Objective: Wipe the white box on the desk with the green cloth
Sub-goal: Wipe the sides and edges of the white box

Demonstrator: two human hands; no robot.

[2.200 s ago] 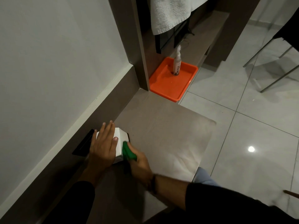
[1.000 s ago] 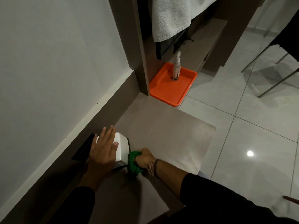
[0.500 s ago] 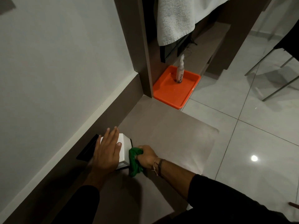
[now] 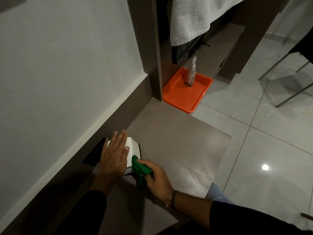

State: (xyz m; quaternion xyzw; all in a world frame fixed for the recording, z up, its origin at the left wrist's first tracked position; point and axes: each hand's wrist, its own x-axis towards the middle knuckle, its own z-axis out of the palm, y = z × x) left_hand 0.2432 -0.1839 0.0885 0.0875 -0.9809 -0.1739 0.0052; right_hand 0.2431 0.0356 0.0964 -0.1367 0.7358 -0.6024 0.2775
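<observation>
A white box (image 4: 133,150) sits at the desk's (image 4: 177,141) wall edge, pinned under the flat, open left hand (image 4: 115,158). The green cloth (image 4: 140,168), clenched in the right hand (image 4: 157,180), is pressed against the box's near right side. Wiping seems underway; cleaned faces cannot be told.

Dim room corner with pale wall and glossy tiled floor

A grey-brown bench (image 4: 177,143) runs along the white wall (image 4: 59,65); beyond it an orange tray (image 4: 179,97) holds a bottle (image 4: 191,73), a white towel (image 4: 188,19) hangs above, and a ceiling light glints on the floor tiles (image 4: 265,167).
</observation>
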